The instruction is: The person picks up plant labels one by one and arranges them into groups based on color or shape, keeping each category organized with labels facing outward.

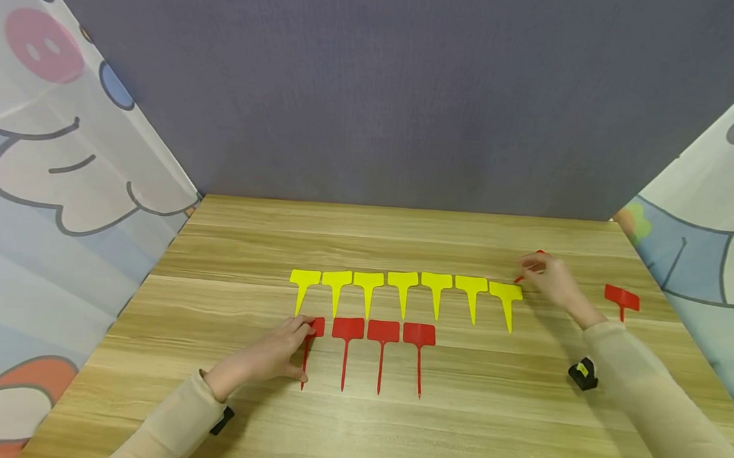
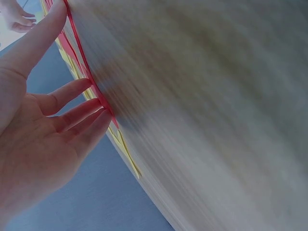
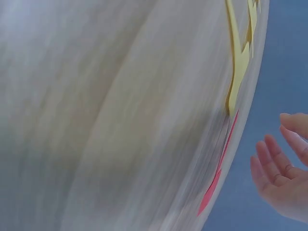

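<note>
My left hand point(image 1: 273, 351) rests at the leftmost red plant label point(image 1: 318, 326) of the front row. In the left wrist view, the fingertips point(image 2: 98, 102) touch that label's head and the thumb lies by its stem. Several red labels stand in line with it, heads toward the back. Behind them runs a row of several yellow T-shaped plant labels point(image 1: 403, 280). My right hand point(image 1: 552, 278) hovers past that row's right end, over a red label point(image 3: 209, 195) lying on the table. The right wrist view shows a gap between its loosely bent fingers and that label.
Another red label point(image 1: 622, 297) lies at the far right, its stem partly behind the right sleeve. A dark grey panel point(image 1: 409, 101) borders the table's back edge. Cartoon-printed cloths point(image 1: 86, 176) hang at both sides. Each wrist carries a small black device point(image 1: 583, 374).
</note>
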The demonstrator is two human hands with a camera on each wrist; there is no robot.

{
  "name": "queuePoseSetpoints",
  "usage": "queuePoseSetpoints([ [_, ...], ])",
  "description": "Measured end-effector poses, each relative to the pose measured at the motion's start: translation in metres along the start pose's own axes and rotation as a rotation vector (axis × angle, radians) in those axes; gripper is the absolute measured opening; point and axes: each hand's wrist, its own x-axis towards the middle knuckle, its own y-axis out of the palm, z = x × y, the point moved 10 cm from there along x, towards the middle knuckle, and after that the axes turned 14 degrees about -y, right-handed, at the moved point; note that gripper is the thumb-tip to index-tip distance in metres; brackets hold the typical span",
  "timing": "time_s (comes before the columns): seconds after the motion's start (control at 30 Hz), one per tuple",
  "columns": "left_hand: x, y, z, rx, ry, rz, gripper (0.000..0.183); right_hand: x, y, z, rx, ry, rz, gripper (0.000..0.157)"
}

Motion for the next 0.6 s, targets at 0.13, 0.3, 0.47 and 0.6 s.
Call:
queuePoseSetpoints([
  [0.13,0.0,0.0,0.0,0.002,0.003,-0.001,0.067,0.0,-0.007,-0.005,-0.016,-0.016,-0.028,0.025],
  [0.3,0.0,-0.001,0.0,-0.001,0.002,0.002,0.066,0.0,-0.014,-0.016,-0.041,-0.003,-0.06,0.027],
  [0.47,0.0,0.0,0.0,0.007,-0.004,0.004,0.066,0.001,-0.018,-0.027,-0.065,0.008,-0.071,0.028],
  [0.6,0.0,0.0,0.0,0.008,-0.009,0.007,0.067,0.0,-0.02,-0.035,-0.075,0.031,-0.069,0.032],
])
